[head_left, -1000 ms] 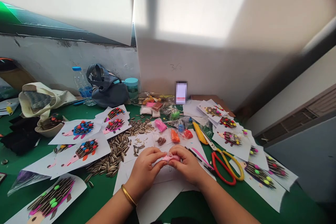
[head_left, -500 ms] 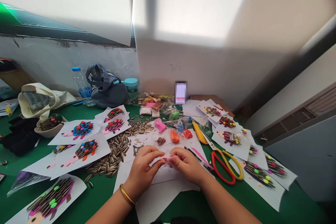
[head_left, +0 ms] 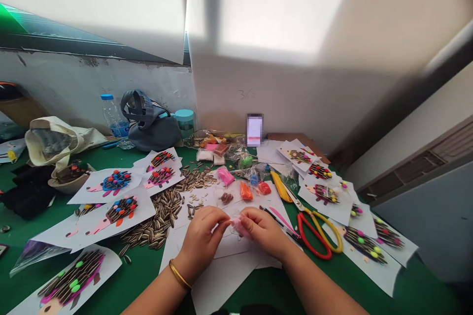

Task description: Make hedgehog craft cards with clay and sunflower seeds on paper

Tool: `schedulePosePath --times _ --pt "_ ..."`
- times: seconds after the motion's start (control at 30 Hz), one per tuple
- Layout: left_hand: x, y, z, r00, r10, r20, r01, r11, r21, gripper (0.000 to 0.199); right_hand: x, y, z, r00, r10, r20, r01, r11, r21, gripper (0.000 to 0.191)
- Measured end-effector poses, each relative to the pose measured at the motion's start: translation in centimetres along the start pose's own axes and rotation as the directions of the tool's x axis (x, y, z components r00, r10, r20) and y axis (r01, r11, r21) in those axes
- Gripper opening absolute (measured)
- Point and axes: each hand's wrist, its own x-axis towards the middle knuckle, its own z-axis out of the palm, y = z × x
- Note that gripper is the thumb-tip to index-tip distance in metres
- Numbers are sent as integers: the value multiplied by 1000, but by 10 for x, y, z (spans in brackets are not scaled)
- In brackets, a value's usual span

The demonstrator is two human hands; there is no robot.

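A small clear packet of pink clay [head_left: 242, 229] is held over white paper [head_left: 214, 275] in front of me. My right hand [head_left: 263, 230] grips its right side between thumb and fingers. From the left, my left hand [head_left: 205, 231] pinches at the packet's end, its thumb and forefinger pressed together; whether they hold film or a bit of clay cannot be made out. A pencil outline on the paper shows partly below the packet. Just beyond lie brown clay [head_left: 226, 198], orange clay [head_left: 246, 190] and red clay [head_left: 264, 187], with a pink lump [head_left: 225, 176] behind them.
Sunflower seeds [head_left: 158, 219] are heaped to the left. Hedgehog pictures [head_left: 120, 210] lie on both sides. Scissors [head_left: 314, 229], a yellow cutter [head_left: 281, 187] and pens [head_left: 281, 224] lie to the right. A phone [head_left: 254, 130], bag [head_left: 153, 128] and bottle [head_left: 116, 123] stand at the back.
My left fingertips have drawn slightly left and closed into a tighter pinch. More of the pink packet shows between my hands, tilted down toward the right hand.
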Motion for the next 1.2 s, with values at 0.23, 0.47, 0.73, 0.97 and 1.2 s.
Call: schedulePosePath --times 0.23,0.47,0.73,0.97,1.2 --pt "1 -4 3 999 -38 35 43 990 -133 15 0 0 4 1000 5 -7 -4 998 68 41" --pt "3 1 2 995 -99 -23 96 989 -115 15 1 0 2 997 -9 -70 8 1000 -16 41" --pt "6 -5 0 931 -359 -65 307 867 -393 21 1 7 -2 980 25 -198 -14 998 53 35" --pt "8 -3 1 835 -538 113 497 650 -576 34 3 17 -40 866 -243 -438 1 876 -483 24" --pt "7 -2 3 773 -589 238 544 421 -726 32 5 39 -67 760 -300 -576 -304 620 -724 26"
